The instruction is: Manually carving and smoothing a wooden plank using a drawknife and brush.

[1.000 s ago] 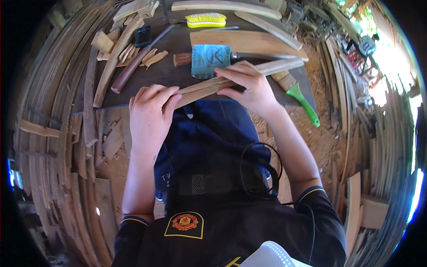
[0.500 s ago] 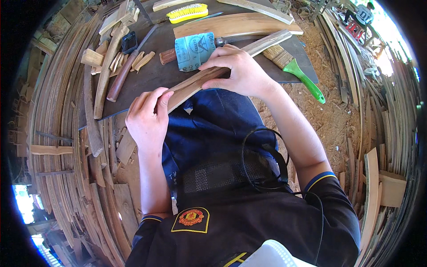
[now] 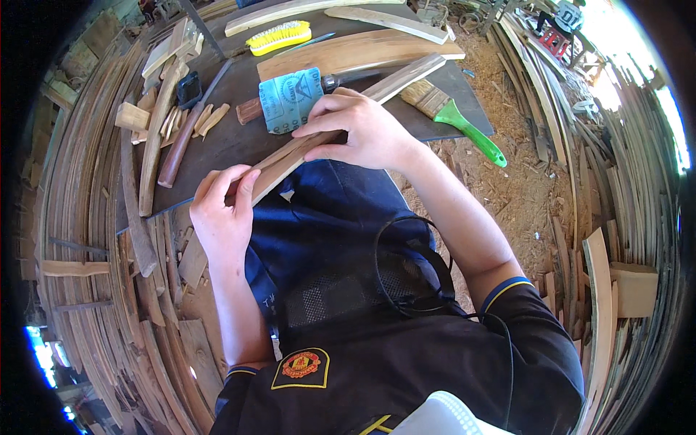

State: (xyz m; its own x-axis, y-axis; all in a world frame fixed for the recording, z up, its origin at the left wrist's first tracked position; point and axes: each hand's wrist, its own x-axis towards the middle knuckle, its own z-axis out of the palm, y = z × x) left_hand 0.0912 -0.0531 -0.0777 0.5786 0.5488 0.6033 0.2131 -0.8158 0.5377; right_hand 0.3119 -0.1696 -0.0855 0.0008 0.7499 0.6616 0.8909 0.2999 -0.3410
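A long narrow wooden strip [image 3: 281, 164] slants up to the right across my lap and the table's near edge. My left hand [image 3: 223, 206] grips its lower end between thumb and fingers. Farther up, my right hand [image 3: 360, 133] pinches the strip, thumb on the near side and fingers on the far side. Just beyond the right hand lies a blue sheet of sandpaper [image 3: 290, 101]. It covers the middle of a tool with a brown wooden handle [image 3: 250, 111]. A paintbrush with a green handle [image 3: 471, 132] rests right of the strip, its handle overhanging the table edge.
On the dark table [image 3: 228, 156] lie a yellow scrub brush [image 3: 279, 38], a curved board [image 3: 355, 52], a wooden-handled tool [image 3: 181, 148], a small black container [image 3: 190, 90] and several wood pieces. Stacked timber [image 3: 80, 217] lines both sides. A person [image 3: 567, 16] sits far right.
The whole view has shifted, with table, strip and hands appearing farther left. Both hands keep their hold on the strip, and its tilt looks much the same.
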